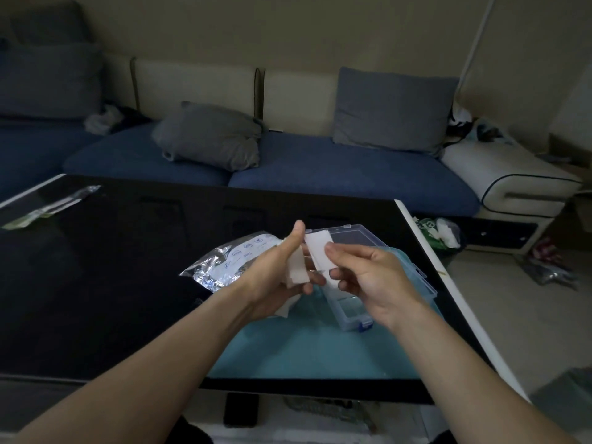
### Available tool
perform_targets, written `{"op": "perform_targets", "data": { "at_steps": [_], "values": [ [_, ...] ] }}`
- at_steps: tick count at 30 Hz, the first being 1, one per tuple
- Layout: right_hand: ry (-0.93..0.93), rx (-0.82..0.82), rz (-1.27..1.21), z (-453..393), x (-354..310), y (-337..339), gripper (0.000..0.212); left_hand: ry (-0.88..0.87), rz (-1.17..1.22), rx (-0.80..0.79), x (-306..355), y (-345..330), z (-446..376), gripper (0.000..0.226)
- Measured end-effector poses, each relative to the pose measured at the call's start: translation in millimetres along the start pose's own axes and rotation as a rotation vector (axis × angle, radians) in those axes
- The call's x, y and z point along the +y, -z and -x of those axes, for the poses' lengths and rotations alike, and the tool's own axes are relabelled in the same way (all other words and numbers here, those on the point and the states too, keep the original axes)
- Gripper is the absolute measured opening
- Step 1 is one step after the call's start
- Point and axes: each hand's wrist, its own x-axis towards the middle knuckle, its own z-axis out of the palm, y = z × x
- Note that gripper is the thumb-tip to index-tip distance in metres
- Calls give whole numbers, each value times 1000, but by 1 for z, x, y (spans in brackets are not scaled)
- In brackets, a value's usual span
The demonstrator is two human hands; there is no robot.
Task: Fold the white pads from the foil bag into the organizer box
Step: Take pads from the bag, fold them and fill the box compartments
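Both hands, left hand (282, 267) and right hand (365, 277), pinch white pads (317, 248) above the organizer box (352, 312), apparently to fold them before stowing.

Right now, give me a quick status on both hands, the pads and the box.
Left hand grips one white pad. Right hand pinches a second pad. Organizer box open beneath on teal mat. Foil bag left, nothing blocking.

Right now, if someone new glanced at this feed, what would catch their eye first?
The two hands at center, left hand and right hand, each holding a white pad up over the table. Just behind the left hand lies the crinkled foil bag, shiny against the dark table. Under the right hand sits the open clear organizer box on a teal mat.
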Motion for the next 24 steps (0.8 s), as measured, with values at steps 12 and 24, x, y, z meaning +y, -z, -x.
{"op": "perform_targets", "data": {
  "at_steps": [12, 24],
  "values": [
    [466, -84, 932, -5, 13, -13, 63, 5, -33, 222, -8, 1, -6, 16],
    [587, -331, 1072, 0, 18, -12, 77, 93, -104, -21, -12, 1, 0, 18]
  ]
}}
